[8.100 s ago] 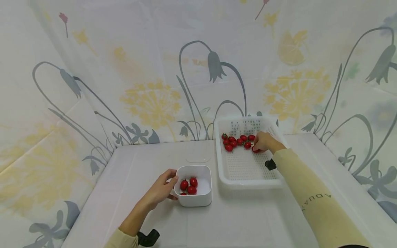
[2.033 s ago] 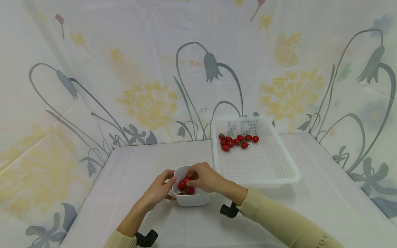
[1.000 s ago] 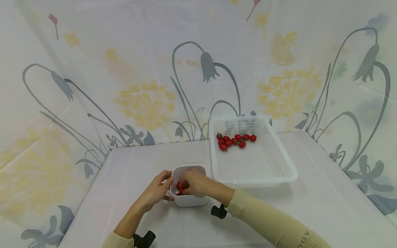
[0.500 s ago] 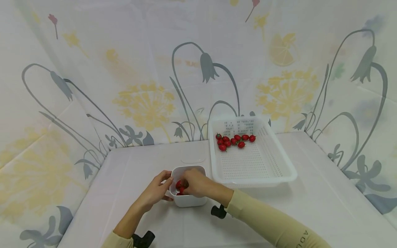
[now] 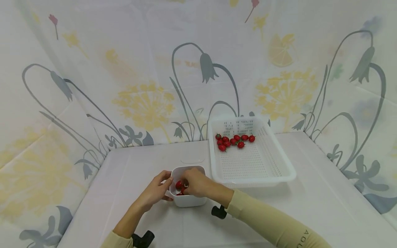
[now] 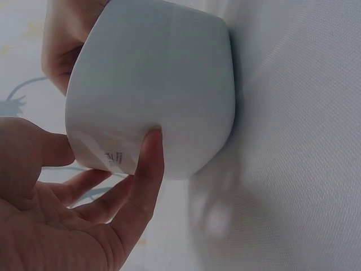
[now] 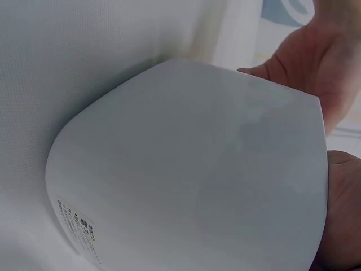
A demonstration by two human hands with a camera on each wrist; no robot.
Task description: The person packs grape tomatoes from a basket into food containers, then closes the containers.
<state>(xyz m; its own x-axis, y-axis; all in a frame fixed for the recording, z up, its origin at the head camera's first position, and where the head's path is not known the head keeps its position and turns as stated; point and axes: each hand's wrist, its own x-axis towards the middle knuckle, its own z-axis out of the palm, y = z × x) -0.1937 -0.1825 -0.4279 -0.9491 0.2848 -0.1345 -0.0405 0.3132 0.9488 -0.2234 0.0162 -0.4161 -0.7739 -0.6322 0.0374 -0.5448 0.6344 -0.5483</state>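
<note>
White container (image 5: 190, 202) sits between both hands, red tomatoes (image 5: 179, 185) inside, long axes mostly hidden. The left hand (image 5: 155, 193) grips its left side, thumb opposite fingers; the right hand (image 5: 196, 182), fingers bent, dips inside, whether holding 1 I cannot tell. Beyond, rightward, nearer the right hand, stands the basket (image 5: 257, 181).

Right sleeve (image 5: 263, 215): 3 dark letters, A, then D or Q, then U. Box (image 7: 197, 169): 1 label (image 7: 78, 228) in Japanese, its larger line seemingly 電子; 1 dark print (image 6: 114, 158), too small to read.
</note>
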